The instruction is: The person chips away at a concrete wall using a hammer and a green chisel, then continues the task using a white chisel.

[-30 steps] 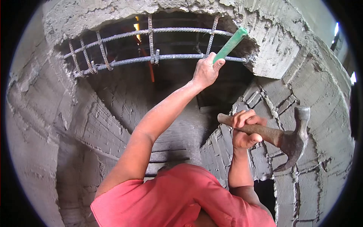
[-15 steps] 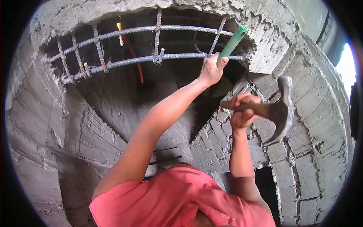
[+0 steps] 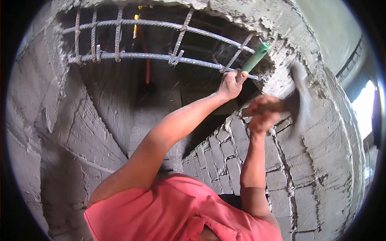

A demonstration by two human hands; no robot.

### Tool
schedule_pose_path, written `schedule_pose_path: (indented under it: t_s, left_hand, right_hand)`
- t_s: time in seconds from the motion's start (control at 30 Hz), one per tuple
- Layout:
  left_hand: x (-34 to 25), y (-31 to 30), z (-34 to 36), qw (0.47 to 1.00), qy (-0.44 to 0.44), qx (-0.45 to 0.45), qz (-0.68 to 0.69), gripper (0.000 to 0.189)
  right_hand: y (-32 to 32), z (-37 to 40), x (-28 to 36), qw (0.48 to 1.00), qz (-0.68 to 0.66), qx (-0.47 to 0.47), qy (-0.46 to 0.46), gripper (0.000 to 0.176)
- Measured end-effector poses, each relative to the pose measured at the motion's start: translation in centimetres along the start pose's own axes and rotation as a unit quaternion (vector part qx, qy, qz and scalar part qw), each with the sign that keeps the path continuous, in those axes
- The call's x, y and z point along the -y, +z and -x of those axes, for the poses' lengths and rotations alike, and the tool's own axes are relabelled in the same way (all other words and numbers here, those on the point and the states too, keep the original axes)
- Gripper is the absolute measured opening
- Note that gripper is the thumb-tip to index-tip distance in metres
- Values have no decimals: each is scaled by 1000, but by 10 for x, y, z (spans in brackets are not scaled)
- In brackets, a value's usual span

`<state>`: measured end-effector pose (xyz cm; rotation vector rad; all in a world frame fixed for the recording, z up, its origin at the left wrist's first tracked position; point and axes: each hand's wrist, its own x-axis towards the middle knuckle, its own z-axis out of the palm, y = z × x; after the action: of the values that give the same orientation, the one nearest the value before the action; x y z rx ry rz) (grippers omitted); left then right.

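Note:
My left hand [image 3: 233, 84] is closed around a green-handled tool [image 3: 256, 58], the thumb laid along it. A thin bit of metal shows at the tool's upper end, close to the broken concrete edge [image 3: 277, 60]; whether it touches cannot be told. Below and to the right, my right hand [image 3: 263, 114] grips the wooden handle of a claw hammer [image 3: 299, 102]. The hammer's head is smeared by motion and stands apart from the green tool. Behind my left hand runs the lower ribbed steel bar [image 3: 201, 62].
Crossed rebar [image 3: 148, 23] spans a dark opening in the rough concrete. An orange-red cord [image 3: 147, 72] hangs inside, near a yellow piece [image 3: 135, 26]. A mortared block wall [image 3: 281, 188] curves up at the right. Bright light [image 3: 364, 110] enters at the far right.
The view has shifted, so the rebar and green tool sit differently in the picture. My right hand and the hammer have risen nearer to my left hand. Small pale specks now show in the opening.

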<state>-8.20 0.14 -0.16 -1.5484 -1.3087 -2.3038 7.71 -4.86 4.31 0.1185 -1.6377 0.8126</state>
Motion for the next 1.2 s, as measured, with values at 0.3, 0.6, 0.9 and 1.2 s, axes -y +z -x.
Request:
schedule_pose_path:
  t_s: [0.3, 0.6, 0.9, 1.2]
  left_hand:
    - [-16, -3, 10, 1000, 21, -10, 3, 72]
    - [-35, -6, 7, 1000, -7, -12, -12, 74]
    - [-54, 1, 9, 997, -68, -29, -18, 76]
    - [-58, 4, 6, 997, -58, -42, -20, 82]
  right_hand:
    - [-28, -13, -31, 945, 296, 86, 112, 61]
    - [-10, -26, 28, 965, -60, 85, -240, 77]
    - [-14, -23, 56, 998, -46, 0, -31, 71]
    - [-37, -35, -8, 973, 104, 100, 182, 55]
